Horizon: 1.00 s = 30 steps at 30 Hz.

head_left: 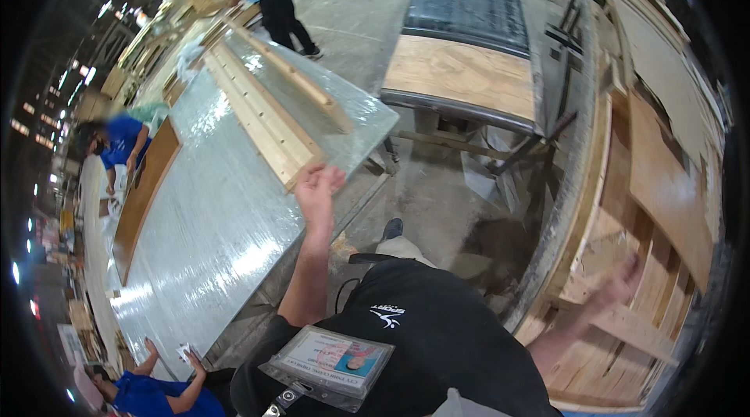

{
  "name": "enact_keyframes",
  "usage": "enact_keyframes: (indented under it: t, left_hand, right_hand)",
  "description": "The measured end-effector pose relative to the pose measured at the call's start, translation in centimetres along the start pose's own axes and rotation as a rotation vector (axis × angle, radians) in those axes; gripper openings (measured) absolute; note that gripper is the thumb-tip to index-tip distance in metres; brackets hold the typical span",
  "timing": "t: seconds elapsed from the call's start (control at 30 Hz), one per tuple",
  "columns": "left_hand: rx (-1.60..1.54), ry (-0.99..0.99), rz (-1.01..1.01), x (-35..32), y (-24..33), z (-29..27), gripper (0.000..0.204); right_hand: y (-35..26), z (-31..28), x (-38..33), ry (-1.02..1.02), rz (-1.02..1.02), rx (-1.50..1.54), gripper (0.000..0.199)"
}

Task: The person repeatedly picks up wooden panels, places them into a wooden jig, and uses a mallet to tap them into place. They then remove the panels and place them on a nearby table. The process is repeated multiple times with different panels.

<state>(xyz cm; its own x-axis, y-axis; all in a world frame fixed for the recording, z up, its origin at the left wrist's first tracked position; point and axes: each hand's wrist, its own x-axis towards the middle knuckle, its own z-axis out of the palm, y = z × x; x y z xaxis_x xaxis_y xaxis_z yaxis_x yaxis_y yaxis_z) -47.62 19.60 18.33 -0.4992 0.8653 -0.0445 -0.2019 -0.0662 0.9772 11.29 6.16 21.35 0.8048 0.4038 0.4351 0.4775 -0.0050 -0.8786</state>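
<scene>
Long pale wooden plank (262, 108), flat on the clear plastic sheet covering the bench; it runs diagonally, near end at the bench's edge. Row of small holes along its top face. A second, narrower wooden strip (293, 77) lies just beside it, roughly parallel.

Long table (211, 237) at my 11 o'clock, top covered in shiny plastic sheet (234, 206). Two wooden planks (269, 116) lie on it, running toward 11. Brown board (144, 187) along its far edge.

Left hand (316, 187) on wooden plank (262, 112)
</scene>
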Motion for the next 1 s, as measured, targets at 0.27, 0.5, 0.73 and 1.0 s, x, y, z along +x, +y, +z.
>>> enact_keyframes:
  t: [0.27,0.5,0.73,1.0]
  left_hand:
    - [-0.186,0.226,-0.022,17.9,-1.1,-5.5,0.022]
    - [-0.114,0.222,-0.027,28.1,-1.0,-9.5,0.021]
    - [1.031,0.518,-0.001,34.5,-3.5,-18.2,0.059]
    - [1.068,0.279,-0.46,35.6,-3.9,-19.9,0.071]
  right_hand:
    - [-19.7,46.8,-29.2,-1.13,-0.521,0.116,0.088]
    - [-24.1,57.9,-32.7,-1.502,-0.229,-0.144,0.073]
    - [-23.9,50.4,-34.1,-1.18,-0.7,0.385,0.061]
    - [-20.6,55.3,-44.3,-1.483,-0.656,-0.122,0.04]
